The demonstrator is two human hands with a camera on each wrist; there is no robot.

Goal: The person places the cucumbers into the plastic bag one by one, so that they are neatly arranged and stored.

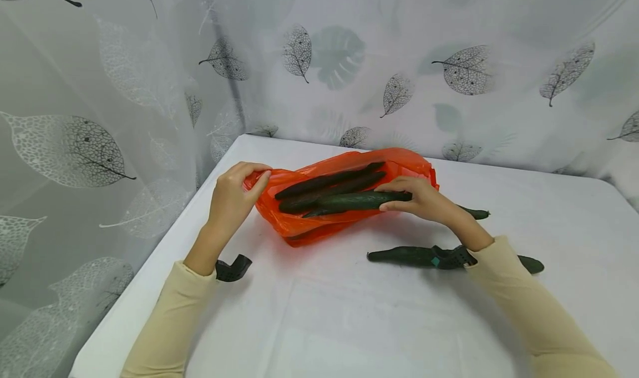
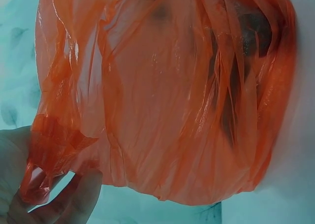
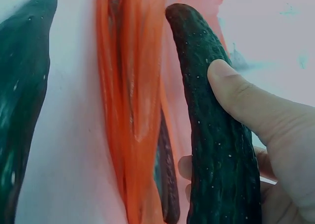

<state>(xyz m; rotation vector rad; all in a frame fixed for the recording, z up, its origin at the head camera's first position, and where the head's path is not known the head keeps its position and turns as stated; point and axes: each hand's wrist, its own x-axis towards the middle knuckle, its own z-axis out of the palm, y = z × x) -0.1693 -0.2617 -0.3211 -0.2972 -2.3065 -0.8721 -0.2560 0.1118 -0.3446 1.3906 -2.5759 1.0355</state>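
Note:
A thin orange-red plastic bag (image 1: 319, 232) lies on the table with its opening spread, and several dark green cucumbers (image 1: 329, 181) are inside. My left hand (image 1: 234, 192) pinches the bag's rim at its left end; the left wrist view shows bunched film between thumb and fingers. With thumb and fingers round it, my right hand (image 1: 416, 200) grips a cucumber (image 1: 356, 201), whose far part lies over the bag's opening. The bumpy skin of this cucumber (image 3: 211, 120) fills the middle of the right wrist view, thumb on top, fingertips at the other side.
Another cucumber (image 1: 404, 256) lies on the white-covered table (image 1: 349, 317), in front of the bag and partly behind the right wrist's black camera mount (image 1: 451, 257). A cucumber end (image 1: 476, 213) shows beyond the right wrist. Leaf-patterned curtains (image 1: 319, 61) hang behind and left.

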